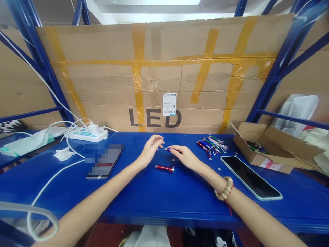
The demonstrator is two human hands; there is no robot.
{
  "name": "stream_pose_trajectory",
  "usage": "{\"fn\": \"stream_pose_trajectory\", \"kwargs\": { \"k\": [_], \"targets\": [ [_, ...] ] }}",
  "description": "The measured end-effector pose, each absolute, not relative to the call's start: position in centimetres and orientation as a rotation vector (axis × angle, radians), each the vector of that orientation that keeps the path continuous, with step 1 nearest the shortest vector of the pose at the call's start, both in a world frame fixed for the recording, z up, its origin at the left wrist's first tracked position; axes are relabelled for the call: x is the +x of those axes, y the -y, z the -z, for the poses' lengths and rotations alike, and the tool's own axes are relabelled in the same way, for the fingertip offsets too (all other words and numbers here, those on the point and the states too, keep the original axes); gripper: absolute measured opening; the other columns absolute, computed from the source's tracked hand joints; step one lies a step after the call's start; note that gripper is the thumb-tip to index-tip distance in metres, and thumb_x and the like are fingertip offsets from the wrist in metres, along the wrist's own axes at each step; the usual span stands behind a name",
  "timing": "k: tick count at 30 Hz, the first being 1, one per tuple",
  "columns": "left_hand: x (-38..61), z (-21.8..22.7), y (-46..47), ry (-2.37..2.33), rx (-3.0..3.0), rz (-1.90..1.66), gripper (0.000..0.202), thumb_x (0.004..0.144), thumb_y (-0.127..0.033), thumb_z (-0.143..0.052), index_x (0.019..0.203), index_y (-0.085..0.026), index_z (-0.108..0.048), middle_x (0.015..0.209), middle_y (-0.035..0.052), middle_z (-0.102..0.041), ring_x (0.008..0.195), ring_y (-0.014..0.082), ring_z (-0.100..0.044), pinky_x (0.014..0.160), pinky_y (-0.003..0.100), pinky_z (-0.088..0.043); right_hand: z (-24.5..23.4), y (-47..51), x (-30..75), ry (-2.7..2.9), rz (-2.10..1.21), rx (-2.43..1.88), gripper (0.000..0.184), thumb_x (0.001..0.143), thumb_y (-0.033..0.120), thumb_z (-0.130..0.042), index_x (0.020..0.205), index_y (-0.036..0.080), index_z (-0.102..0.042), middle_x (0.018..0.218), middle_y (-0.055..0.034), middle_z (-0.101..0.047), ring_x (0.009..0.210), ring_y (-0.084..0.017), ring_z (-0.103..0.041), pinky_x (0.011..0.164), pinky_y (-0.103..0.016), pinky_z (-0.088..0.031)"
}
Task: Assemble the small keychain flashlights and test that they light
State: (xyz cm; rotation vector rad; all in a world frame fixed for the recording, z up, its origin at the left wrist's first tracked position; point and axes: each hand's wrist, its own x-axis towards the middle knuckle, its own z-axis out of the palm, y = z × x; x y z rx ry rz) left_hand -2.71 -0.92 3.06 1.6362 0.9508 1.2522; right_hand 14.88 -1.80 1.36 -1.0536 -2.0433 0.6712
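Between the thumb and fingers of my right hand is a small purple keychain flashlight, its silver tip pointing left. Most of its body is hidden by the fingers. My left hand is just left of that tip, fingers loosely curved and apart, with nothing visible in it. A red keychain flashlight with a metal clip lies on the blue table, below and between both hands. To the right, several similar keychain flashlights in red, blue, purple and green lie in a pile with their clips.
An open cardboard box with small items stands at the right, behind a light-framed phone. Another phone lies left, near a white power strip and a looping white cable. A large taped cardboard sheet closes the back.
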Motion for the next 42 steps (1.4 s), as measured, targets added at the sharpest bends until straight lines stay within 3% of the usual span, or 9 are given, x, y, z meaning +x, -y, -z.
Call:
{"fn": "stream_pose_trajectory", "kwargs": {
  "k": [12, 25, 37, 42],
  "targets": [
    [-2.41, -3.25, 1.22, -0.954, 1.320, -1.180, 0.028, 0.073, -0.039, -0.044, 0.087, -0.016, -0.054, 0.082, 0.0050, -0.061, 0.073, 0.0162, -0.059, 0.066, 0.027, -0.040, -0.94, 1.76, 14.87, 2.090, -0.613, -1.172, 0.038, 0.083, 0.051, -0.047, 0.094, 0.021, -0.068, 0.091, -0.0014, -0.069, 0.077, -0.016, -0.061, 0.071, -0.026, -0.046],
    [-2.37, -3.25, 1.17, -0.956, 1.283, -1.143, 0.027, 0.075, -0.037, -0.043, 0.086, -0.015, -0.056, 0.082, 0.0055, -0.062, 0.072, 0.0154, -0.059, 0.066, 0.026, -0.041, -1.09, 1.81, 15.11, 2.085, -0.588, -1.169, 0.031, 0.087, 0.043, -0.045, 0.099, 0.024, -0.066, 0.105, -0.0010, -0.067, 0.091, -0.018, -0.061, 0.084, -0.030, -0.044],
    [-2.33, -2.96, 1.00, -0.974, 1.295, -1.151, 0.025, 0.075, -0.033, -0.042, 0.085, -0.016, -0.057, 0.079, 0.0047, -0.061, 0.070, 0.0145, -0.059, 0.064, 0.025, -0.041, -1.05, 1.87, 15.02, 2.124, -0.553, -1.202, 0.036, 0.083, 0.053, -0.047, 0.089, 0.023, -0.068, 0.089, 0.0002, -0.069, 0.076, -0.015, -0.061, 0.070, -0.027, -0.044],
    [-2.29, -2.99, 1.09, -0.983, 1.290, -1.148, 0.025, 0.076, -0.032, -0.041, 0.085, -0.015, -0.057, 0.080, 0.0049, -0.062, 0.071, 0.0144, -0.058, 0.065, 0.025, -0.041, -0.86, 1.68, 15.08, 2.121, -0.555, -1.177, 0.034, 0.085, 0.049, -0.046, 0.094, 0.024, -0.067, 0.096, -0.0004, -0.068, 0.083, -0.016, -0.061, 0.075, -0.028, -0.045]
  ]
}}
